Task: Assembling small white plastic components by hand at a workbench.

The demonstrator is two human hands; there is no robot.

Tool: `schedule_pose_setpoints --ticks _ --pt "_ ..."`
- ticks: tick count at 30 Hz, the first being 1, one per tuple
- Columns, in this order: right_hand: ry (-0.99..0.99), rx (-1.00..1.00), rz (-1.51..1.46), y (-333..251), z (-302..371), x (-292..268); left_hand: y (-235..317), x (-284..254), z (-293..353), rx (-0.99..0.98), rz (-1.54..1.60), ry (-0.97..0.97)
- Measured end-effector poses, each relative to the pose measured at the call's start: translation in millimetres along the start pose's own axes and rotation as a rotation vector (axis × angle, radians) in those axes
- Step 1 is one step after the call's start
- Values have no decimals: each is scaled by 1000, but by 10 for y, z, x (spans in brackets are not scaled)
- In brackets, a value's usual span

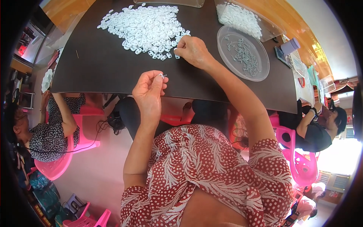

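My left hand (149, 87) is raised just above the table's near edge, fingers curled with the thumb pressed in. Between thumb and fingertips it pinches a small white plastic piece (161, 75) with a thin metal pin sticking out. My right hand (193, 50) reaches to the near right edge of a heap of small white oval plastic pieces (145, 28). Its thumb and forefinger close at the heap, with a bit of white showing at the tips. A round clear tray (224, 60) of small grey metal pins (244, 56) lies right of my right forearm.
The dark table (102, 72) spans my front. At the back right stands a clear bin with more white pieces (240, 19). Beyond the round tray are a phone (283, 56) and a purple-grey cup (290, 46). People sit on pink chairs at left (56, 166) and right (298, 162).
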State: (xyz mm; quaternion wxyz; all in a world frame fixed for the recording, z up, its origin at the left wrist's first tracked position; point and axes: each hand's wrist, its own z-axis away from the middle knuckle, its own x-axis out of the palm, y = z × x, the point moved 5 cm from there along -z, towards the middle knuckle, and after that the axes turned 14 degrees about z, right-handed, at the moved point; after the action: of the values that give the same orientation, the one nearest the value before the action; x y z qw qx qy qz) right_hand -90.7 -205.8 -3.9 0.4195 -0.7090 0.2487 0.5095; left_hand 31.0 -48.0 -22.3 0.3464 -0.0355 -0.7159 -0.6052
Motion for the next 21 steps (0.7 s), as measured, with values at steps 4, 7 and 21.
schedule_pose_setpoints --ticks 4,7,21 --pt "91 -23 -212 61 50 21 23 -17 -13 94 -33 -21" --pt "105 -16 -402 129 109 -16 36 -6 -29 62 31 -29" --pt "-175 121 -955 -168 619 -61 11 149 22 -46 73 -59"
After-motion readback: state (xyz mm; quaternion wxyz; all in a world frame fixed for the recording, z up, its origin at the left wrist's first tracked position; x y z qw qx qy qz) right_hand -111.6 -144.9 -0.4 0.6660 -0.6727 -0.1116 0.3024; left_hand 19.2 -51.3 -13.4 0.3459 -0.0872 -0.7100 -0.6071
